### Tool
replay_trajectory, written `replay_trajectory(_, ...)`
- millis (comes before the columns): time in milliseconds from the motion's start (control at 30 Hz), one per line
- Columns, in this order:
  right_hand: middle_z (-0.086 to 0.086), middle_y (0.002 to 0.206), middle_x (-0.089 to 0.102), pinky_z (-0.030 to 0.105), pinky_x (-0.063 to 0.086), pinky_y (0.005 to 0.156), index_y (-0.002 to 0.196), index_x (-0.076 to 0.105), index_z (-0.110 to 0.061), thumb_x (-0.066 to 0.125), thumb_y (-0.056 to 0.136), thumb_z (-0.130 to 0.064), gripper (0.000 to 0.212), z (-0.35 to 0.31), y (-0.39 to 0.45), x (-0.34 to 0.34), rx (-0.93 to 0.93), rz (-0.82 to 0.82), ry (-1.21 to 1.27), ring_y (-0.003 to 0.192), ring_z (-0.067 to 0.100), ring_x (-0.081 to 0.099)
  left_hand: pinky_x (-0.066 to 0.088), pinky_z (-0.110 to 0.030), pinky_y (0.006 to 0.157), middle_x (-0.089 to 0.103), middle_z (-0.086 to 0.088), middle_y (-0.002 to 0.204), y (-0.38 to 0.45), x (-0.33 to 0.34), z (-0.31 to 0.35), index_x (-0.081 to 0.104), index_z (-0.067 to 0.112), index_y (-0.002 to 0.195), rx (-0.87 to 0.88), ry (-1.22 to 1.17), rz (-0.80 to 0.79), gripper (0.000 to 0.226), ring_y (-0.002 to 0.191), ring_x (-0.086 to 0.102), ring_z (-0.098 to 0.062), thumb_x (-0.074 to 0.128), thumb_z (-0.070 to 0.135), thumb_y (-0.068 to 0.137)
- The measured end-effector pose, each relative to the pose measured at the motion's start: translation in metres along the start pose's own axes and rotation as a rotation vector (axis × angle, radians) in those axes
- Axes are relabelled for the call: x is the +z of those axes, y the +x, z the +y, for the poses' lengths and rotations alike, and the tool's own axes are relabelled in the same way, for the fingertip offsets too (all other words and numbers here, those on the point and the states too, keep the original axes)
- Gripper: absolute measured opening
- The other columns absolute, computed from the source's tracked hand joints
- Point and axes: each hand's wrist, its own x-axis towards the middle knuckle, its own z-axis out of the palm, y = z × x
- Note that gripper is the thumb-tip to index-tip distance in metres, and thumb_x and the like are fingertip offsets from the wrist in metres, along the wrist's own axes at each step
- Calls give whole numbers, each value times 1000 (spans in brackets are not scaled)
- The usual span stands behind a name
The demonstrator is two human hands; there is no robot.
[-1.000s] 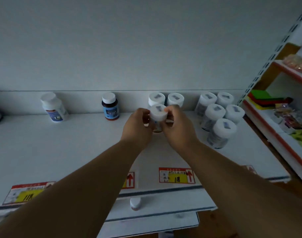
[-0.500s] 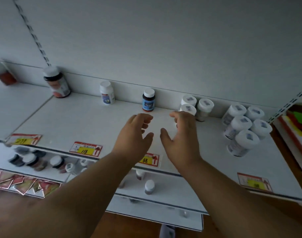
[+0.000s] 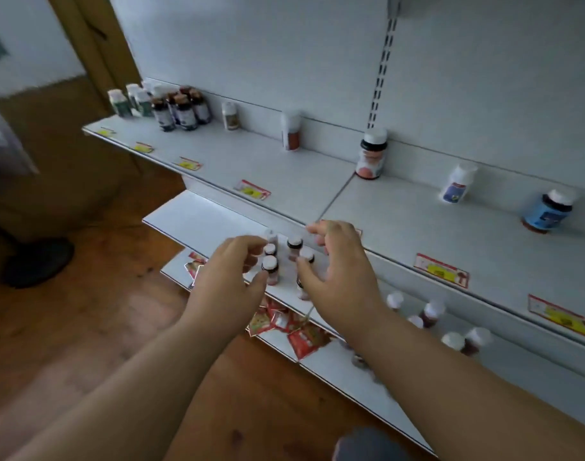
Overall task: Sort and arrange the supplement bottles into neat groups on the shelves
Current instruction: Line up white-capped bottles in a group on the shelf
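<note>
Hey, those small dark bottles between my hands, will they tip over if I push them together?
Probably some risk: the small dark bottles look tall for their narrow bases, so a push near the caps may topple them. They stand close together, so one could knock another. The left hand and right hand flank them; pushing low seems safer.

White shelving, white-capped bottles, red-and-yellow tags.

White upper shelf and white back wall; red-bordered price tags with yellow centres along the front edge. Blue-labelled dark bottle under a white cap; white bottle with a blue-and-red label; red-and-white labelled bottle with a white cap. Dark brown small bottles capped in white on the lower shelf. Red packets on the bottom shelf, over warm brown wood-grain floor.
</note>
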Motion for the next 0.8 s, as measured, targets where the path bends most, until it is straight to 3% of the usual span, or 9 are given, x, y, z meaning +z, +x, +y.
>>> replay_trajectory(67,-10,116,46,22,42,94,122,51,-25,66,87,-20,38,-7,17,35,-39,-42,2,108,5,47,47,-20,85,59,12,114,14,-13,-32,58,25,126,-34,9,26,40,98,58,-6,69,13,89)
replay_trajectory(167,-18,115,40,20,43,92,123,48,-30,65,90,-25,38,-4,42,91,-16,-160,28,108,1,46,46,-18,85,57,14,115,39,-17,-82,57,28,126,-90,43,8,39,100,57,-4,69,18,90)
replay_trajectory(367,-10,116,45,38,50,89,122,55,-23,67,88,-24,37,7,99,194,64,-282,43,106,11,50,46,-30,100,55,8,129,94,-46,-168,54,27,134,-147,229,-170,46,119,54,-13,63,20,90)
replay_trajectory(467,-2,120,49,35,47,91,123,56,-21,66,88,-25,37,6,122,241,142,-296,16,111,15,51,45,-32,100,54,9,132,125,-62,-213,52,29,136,-119,286,-247,47,123,51,-15,63,22,91)
replay_trajectory(600,-4,121,49,26,43,85,123,56,-22,66,88,-23,37,14,137,301,276,-266,-70,106,11,50,49,-33,93,55,7,130,175,-58,-278,53,30,133,-44,278,-337,43,116,55,-17,63,23,91)
replay_trajectory(800,2,124,52,26,40,86,124,56,-20,69,87,-23,40,45,150,393,494,-144,-233,111,17,53,47,-38,102,50,4,140,255,-25,-380,49,31,137,133,307,-513,44,128,48,-21,59,25,95)
